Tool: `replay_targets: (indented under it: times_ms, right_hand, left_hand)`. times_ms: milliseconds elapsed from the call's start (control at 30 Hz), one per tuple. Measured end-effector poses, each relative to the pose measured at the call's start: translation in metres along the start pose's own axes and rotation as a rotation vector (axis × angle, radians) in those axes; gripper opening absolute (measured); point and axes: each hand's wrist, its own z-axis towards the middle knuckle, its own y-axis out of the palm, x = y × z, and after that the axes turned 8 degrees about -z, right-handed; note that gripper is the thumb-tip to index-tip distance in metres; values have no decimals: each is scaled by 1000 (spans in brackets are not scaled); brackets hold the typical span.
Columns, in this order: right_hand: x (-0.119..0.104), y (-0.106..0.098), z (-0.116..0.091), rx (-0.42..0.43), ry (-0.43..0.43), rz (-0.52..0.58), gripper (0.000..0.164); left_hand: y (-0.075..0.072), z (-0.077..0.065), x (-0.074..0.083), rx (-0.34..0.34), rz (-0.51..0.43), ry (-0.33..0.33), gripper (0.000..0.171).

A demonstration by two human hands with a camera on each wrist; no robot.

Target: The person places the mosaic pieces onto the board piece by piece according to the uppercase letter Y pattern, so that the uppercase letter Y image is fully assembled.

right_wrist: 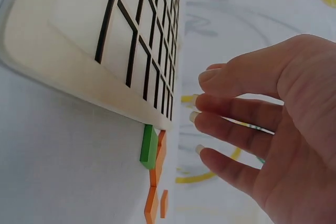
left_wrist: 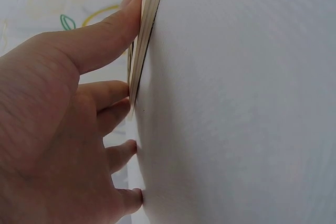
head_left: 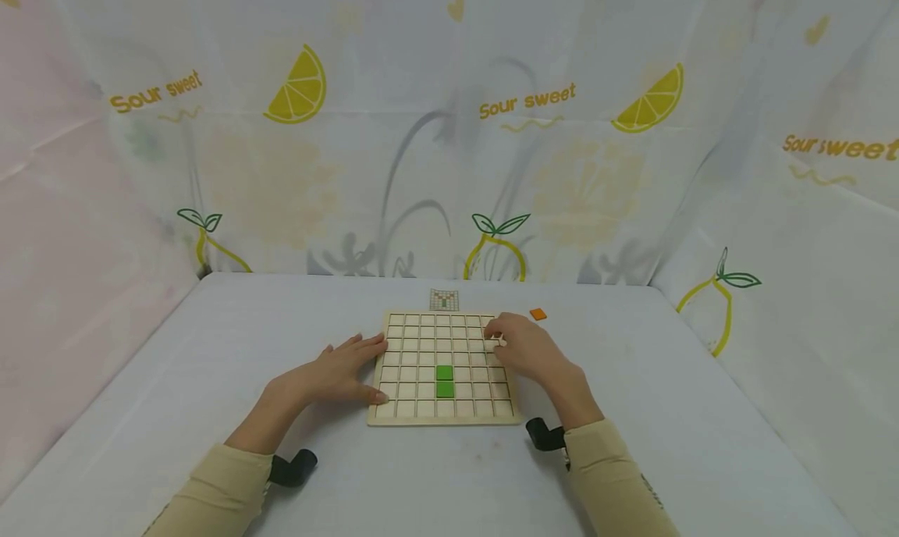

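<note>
A square wooden grid board (head_left: 410,421) lies flat on the table. Two green tiles (head_left: 445,381) sit one above the other in its cells, just below the middle. My left hand (head_left: 344,373) rests along the board's left edge, fingers spread, with the thumb (left_wrist: 113,38) on the rim in the left wrist view. Above the board's right side is my right hand (head_left: 525,348), its fingers loosely bent and nothing visible between thumb and fingertips in the right wrist view. Beside the board there, a green tile (right_wrist: 149,148) and several orange tiles (right_wrist: 151,204) lie on the table.
A small card with a printed grid pattern (head_left: 444,300) lies behind the board. One orange tile (head_left: 538,314) shows past the right hand in the head view. White cloth (head_left: 407,76) with lemon prints hangs behind the table and at its sides.
</note>
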Motion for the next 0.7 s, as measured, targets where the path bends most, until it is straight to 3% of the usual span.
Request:
replay_targets:
  times_ms: [400, 700]
  right_hand:
    - [11, 3, 0, -50, 130, -15, 25]
    - [23, 8, 3, -97, 178, -2, 39]
  left_hand:
    - [1, 1, -1, 4, 10, -3, 93]
    - [1, 1, -2, 3, 7, -4, 94]
